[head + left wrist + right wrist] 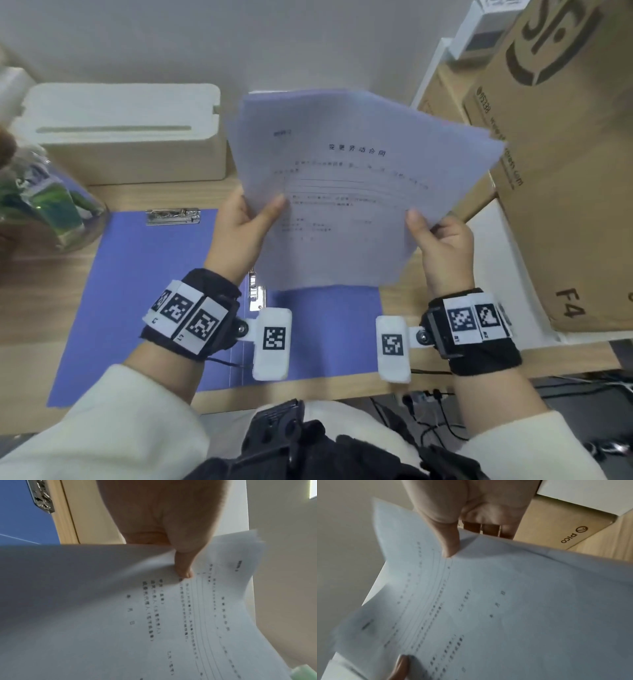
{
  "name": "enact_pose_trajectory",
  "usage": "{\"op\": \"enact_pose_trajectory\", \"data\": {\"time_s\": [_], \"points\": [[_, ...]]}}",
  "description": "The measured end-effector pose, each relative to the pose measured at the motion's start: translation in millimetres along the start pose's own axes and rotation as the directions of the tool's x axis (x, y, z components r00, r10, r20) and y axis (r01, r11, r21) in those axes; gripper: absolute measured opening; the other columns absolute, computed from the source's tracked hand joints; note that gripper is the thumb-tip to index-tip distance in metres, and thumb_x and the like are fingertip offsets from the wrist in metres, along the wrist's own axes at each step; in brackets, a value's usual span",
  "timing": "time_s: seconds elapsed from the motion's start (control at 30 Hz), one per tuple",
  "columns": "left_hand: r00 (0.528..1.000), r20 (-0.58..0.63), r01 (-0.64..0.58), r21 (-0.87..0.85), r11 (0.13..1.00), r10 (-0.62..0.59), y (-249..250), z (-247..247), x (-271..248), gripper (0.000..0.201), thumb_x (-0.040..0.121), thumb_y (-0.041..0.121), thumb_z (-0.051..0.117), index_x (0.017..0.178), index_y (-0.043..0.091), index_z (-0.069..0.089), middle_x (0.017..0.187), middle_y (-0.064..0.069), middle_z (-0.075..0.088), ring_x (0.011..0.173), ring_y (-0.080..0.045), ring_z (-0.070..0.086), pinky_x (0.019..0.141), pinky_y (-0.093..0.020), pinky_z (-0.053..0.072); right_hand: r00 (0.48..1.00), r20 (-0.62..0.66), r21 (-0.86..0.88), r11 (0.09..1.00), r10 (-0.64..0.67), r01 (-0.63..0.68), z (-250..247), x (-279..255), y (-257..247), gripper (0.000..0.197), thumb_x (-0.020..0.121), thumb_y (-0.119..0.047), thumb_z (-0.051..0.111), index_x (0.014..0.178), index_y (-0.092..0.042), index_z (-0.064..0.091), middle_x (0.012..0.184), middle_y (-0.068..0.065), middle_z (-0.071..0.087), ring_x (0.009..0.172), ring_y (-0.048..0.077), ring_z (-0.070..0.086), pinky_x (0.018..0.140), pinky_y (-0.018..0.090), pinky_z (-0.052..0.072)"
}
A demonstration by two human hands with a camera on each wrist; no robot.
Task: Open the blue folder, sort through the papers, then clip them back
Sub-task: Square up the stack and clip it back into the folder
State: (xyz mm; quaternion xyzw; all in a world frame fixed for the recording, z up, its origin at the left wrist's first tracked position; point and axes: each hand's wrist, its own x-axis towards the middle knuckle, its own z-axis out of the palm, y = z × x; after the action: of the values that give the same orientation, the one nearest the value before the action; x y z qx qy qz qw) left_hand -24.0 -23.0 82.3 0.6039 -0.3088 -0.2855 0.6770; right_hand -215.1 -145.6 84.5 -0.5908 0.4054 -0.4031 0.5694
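Pinched by left hand [239, 226] and right hand [442, 240], the papers [349, 185] are judged light, floppy; lower edge grips are best kept above the blue folder [137, 291].

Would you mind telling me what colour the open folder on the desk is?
The folder is blue, with silver metal clips; the head view shows it best.

Both hands, left [239, 226] and right [442, 240], pinch papers [346, 192] above open blue folder [137, 291].

A light wooden table [144, 197] is set against a plain pale wall [205, 41]. Beyond the fingers, stacked cardboard boxes [565, 164] are seen; dark cables [435, 425] lie on the floor.
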Motion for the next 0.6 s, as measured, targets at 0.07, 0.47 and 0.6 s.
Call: {"op": "enact_pose_trajectory", "data": {"time_s": [0.07,0.47,0.6], "points": [[1.000,0.011,0.001,-0.006,1.000,-0.001,-1.5,3.7,-1.1,0.024,0.091,0.002,0.049,0.098,0.024,0.054,0.079,0.031,0.070,0.082,0.011,0.064,0.076,-0.012,0.049,0.999,0.032,0.034,0.999,-0.020,0.019,4.3,-3.4,-2.3,0.017,0.089,-0.001,0.049,0.093,-0.014,0.059,0.067,-0.032,0.068,0.073,-0.013,0.062,0.066,0.005,0.046],[0.996,0.078,0.050,-0.097,0.994,-0.043,-13.8,-3.2,-0.1,0.051,0.081,0.011,0.059,0.127,0.011,0.039,0.117,0.004,0.058,0.104,0.002,0.060,0.090,-0.019,0.047,0.993,0.113,0.039,0.999,0.014,-0.018,2.6,-4.4,2.4,0.022,0.081,0.005,0.058,0.090,-0.015,0.058,0.065,-0.030,0.068,0.069,-0.013,0.063,0.062,0.004,0.046],[0.999,0.052,0.010,-0.076,0.997,-0.006,-9.9,-0.4,4.1,0.032,0.084,0.003,0.054,0.111,0.021,0.050,0.102,0.016,0.068,0.098,0.003,0.062,0.086,-0.017,0.048,0.996,0.083,0.085,0.996,-0.018,0.011,3.2,-1.6,1.4,0.023,0.083,0.005,0.055,0.080,-0.018,0.058,0.060,-0.030,0.067,0.065,-0.014,0.061,0.060,0.003,0.045]]}}
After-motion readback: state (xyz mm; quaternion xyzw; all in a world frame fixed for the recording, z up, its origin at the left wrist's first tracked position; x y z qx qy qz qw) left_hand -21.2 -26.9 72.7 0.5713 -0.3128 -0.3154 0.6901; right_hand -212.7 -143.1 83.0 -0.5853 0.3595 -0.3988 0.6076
